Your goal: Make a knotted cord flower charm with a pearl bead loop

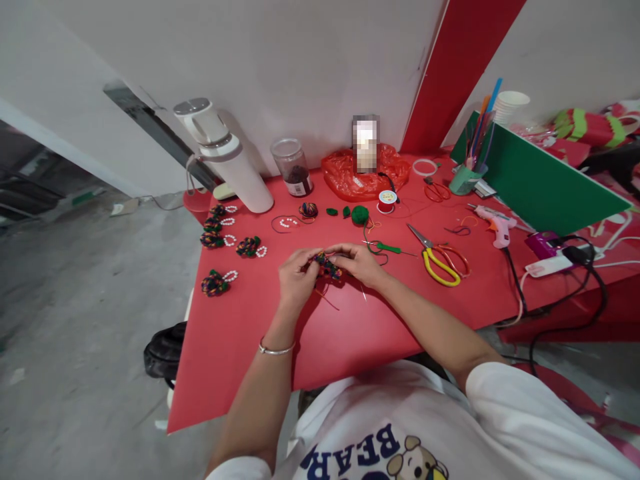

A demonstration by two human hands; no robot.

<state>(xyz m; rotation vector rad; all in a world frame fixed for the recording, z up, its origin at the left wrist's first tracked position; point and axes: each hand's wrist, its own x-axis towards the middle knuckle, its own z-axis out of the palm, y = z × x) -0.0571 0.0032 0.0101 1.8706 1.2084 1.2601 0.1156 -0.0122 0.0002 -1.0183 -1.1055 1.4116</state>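
A small multicoloured crocheted piece [330, 268] in dark green, red, blue and orange yarn is pinched between both hands over the table's middle. My left hand [299, 277] grips its left end with thumb and fingers closed. My right hand [361, 262] has its fingers closed at the upper right edge. Loose yarn ends hang below it, and a thin pale needle-like rod shows under the right hand. Just beyond lie a green-handled crochet hook [389, 247], a green yarn ball [359, 215], green leaf pieces and a multicoloured yarn ball [309, 210].
Several crocheted pieces with white bead loops [215, 283] lie at left on the red table [240, 360]. Yellow-handled scissors [434, 260], a pink glue gun [495, 223] and a power strip [550, 265] lie right. A white tumbler [245, 177], jar [293, 167] and thread spool [387, 201] stand behind.
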